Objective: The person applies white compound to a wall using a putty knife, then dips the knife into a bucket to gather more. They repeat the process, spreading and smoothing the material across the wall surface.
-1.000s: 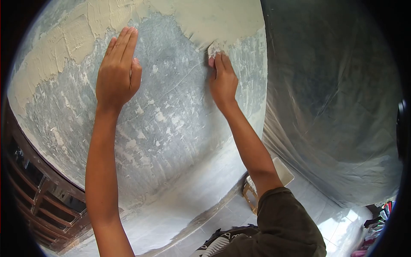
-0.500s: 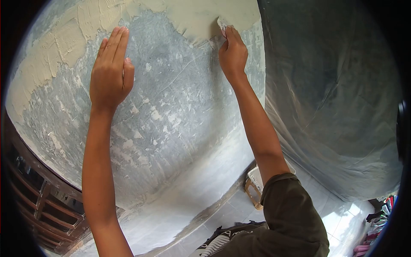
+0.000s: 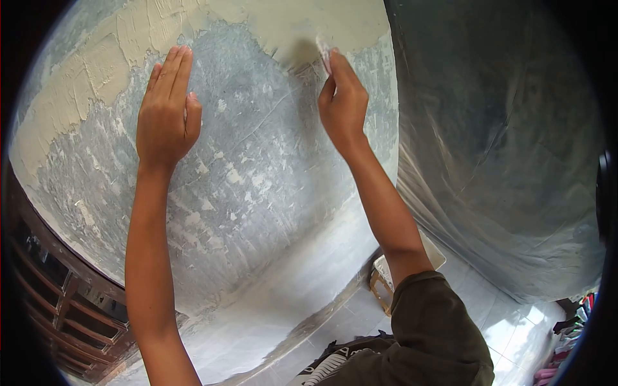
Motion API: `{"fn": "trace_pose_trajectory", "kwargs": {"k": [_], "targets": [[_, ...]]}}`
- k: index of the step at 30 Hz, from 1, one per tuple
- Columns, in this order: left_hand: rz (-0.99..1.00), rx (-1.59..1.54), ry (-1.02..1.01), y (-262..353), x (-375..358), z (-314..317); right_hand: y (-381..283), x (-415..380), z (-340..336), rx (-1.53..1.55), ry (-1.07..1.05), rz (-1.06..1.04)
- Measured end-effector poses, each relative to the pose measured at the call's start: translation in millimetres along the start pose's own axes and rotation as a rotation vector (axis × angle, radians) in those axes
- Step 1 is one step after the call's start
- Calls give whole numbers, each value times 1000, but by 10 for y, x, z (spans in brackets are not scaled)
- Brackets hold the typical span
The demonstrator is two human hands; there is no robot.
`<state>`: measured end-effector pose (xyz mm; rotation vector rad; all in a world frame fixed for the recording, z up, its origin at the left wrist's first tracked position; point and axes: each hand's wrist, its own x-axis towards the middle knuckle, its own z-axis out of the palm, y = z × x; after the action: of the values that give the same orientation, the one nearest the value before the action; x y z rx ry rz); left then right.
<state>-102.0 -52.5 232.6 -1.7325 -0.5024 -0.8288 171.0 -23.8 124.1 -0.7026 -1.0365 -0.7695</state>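
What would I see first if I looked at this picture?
Two bare arms reaching up a big grey wall. The left hand lies flat on it, and the right hand presses a small pale scraper against the cream plaster band along the top. Grey plastic sheeting hangs on the right.

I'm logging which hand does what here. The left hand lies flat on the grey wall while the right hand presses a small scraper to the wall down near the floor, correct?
Not quite. The right hand holds the small scraper high up, at the edge of the pale plaster patch, not near the floor. The head view shows it. The left hand does lie flat on the grey wall.
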Motion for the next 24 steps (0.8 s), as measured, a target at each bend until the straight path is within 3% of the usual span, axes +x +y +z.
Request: {"fn": "trace_pose_trajectory", "kwargs": {"k": [3,7,9,14,18,24], "targets": [[-4,-4,-1,6,6,-4,361,212,112,-57,-54,140],[-6,4,-3,10,7,3,540,201,251,-148,-61,121],[-5,1,-5,9,7,-2,445,92,279,-188,-268,204],[-11,1,-10,3,0,0,-78,-325,198,-185,-342,130],[-7,6,-17,6,2,4,-496,-417,-136,109,-239,34],[-4,3,-12,-1,1,4,33,56,-54,63,-31,98]]}}
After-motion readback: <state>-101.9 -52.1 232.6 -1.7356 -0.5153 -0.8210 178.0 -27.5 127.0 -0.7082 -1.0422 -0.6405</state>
